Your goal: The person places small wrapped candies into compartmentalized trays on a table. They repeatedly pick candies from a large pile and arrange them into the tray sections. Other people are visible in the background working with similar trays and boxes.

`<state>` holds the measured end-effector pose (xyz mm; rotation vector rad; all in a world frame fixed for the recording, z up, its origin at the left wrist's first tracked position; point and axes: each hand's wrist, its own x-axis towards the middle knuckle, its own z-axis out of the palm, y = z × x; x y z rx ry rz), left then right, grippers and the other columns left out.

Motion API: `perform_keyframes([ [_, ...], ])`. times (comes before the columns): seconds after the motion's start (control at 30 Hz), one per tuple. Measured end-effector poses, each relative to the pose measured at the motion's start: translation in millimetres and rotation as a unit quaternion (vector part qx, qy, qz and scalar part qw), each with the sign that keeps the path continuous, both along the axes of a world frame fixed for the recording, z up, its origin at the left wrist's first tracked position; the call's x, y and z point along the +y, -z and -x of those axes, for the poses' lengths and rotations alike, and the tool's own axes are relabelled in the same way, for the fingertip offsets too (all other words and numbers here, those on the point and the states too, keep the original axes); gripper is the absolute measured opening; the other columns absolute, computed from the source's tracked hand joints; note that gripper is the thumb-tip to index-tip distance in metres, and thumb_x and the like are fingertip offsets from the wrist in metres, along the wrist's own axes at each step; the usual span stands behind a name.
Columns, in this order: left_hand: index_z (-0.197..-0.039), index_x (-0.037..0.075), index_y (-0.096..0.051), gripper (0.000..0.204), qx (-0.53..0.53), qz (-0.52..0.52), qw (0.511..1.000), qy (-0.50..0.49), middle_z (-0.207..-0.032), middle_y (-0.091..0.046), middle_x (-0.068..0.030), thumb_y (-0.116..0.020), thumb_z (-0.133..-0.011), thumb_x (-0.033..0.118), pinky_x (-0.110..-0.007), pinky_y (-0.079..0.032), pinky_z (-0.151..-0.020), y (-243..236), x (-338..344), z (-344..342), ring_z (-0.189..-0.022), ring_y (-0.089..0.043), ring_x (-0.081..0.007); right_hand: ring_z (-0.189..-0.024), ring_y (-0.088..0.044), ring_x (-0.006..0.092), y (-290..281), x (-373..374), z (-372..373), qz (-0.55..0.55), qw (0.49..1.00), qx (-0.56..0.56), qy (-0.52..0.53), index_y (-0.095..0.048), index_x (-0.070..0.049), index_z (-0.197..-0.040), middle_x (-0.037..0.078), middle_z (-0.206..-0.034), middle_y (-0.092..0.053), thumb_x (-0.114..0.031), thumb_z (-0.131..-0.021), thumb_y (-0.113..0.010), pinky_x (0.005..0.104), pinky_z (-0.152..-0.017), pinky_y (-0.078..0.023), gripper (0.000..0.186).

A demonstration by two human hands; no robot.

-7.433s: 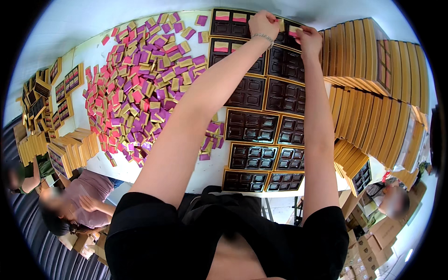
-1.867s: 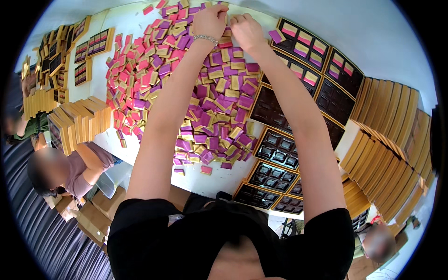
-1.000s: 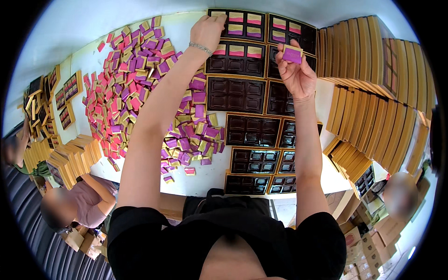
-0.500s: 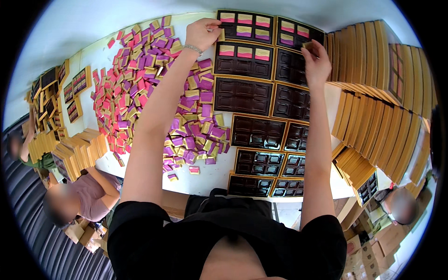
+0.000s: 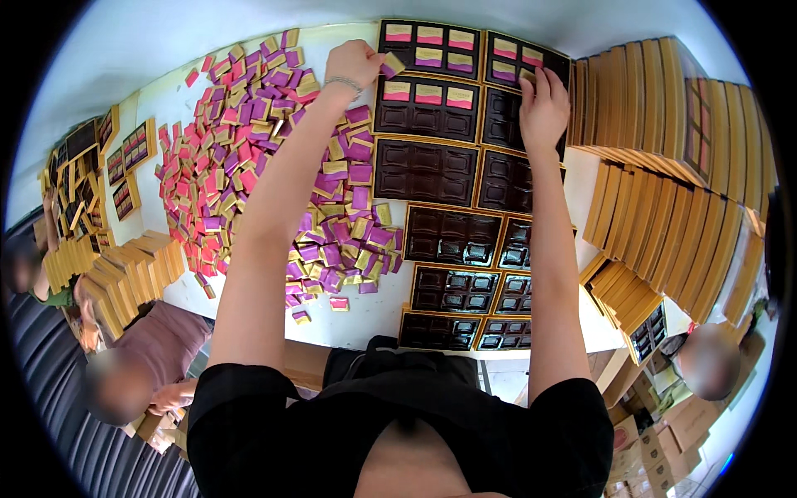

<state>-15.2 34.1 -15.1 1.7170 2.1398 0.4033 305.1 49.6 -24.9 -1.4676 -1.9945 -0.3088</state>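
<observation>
Overhead, a white table (image 5: pixel 249 41) bears wrapped chocolates (image 5: pixel 249 174) and trays (image 5: pixel 425 172).

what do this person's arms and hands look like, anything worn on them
Both forearms are bare and enter from the lower edge. Short black sleeves cover only the upper arms, part of a black top. The left hand has a thin beaded silver bracelet at the wrist. The right hand shows no glove, watch or ring that I can make out.
</observation>
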Motion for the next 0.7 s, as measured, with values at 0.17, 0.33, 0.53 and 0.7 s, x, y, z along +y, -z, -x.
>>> perform_keyframes([
  [0.17, -0.082, 0.001, -0.066, 0.037, 0.011, -0.034, 0.995, -0.090, -0.082, -0.067, -0.0210, -0.058, -0.083, 0.036, -0.045, -0.051, -0.077, 10.1, -0.7, -23.0, -0.081, -0.064, -0.0389, -0.140, -0.025, 0.0225, 10.0, -18.3, -10.6, 0.181, 0.966, -0.184, -0.032, -0.035, -0.010, -0.143, 0.005, -0.149, -0.033, -0.046, -0.097, -0.037, 0.0563, -0.110, -0.021, 0.058],
  [0.33, -0.091, -0.001, -0.062, 0.050, -0.085, -0.023, 0.987, -0.132, -0.085, -0.067, -0.0211, -0.064, -0.078, 0.048, -0.044, -0.051, -0.078, -6.6, -6.9, -30.6, -0.086, -0.064, -0.0384, -0.139, -0.026, 0.0202, 10.8, -12.2, -24.7, 0.194, 0.963, -0.170, -0.072, -0.033, -0.014, -0.144, 0.003, -0.150, -0.032, -0.045, -0.098, -0.036, 0.0556, -0.112, -0.014, 0.056],
  [0.53, -0.106, -0.004, -0.057, 0.070, -0.141, 0.058, 0.976, -0.152, -0.099, -0.066, -0.0206, -0.074, -0.069, 0.052, -0.041, -0.051, -0.082, -7.6, -4.0, -24.3, -0.094, -0.064, -0.0350, -0.134, -0.037, 0.0222, -2.3, -10.8, -2.6, 0.145, 0.964, -0.222, -0.031, -0.047, -0.011, -0.135, 0.005, -0.142, -0.044, -0.043, -0.097, -0.038, 0.0618, -0.108, -0.017, 0.050],
  [0.7, -0.102, 0.002, -0.061, 0.064, -0.105, -0.017, 0.982, -0.155, -0.095, -0.067, -0.0165, -0.069, -0.070, 0.057, -0.041, -0.051, -0.081, -1.9, -3.1, 10.2, -0.093, -0.064, -0.0339, -0.128, -0.044, 0.0252, 0.5, -5.9, 10.7, 0.180, 0.976, -0.119, 0.019, -0.054, -0.010, -0.128, 0.008, -0.138, -0.048, -0.043, -0.097, -0.041, 0.0618, -0.105, -0.025, 0.047],
])
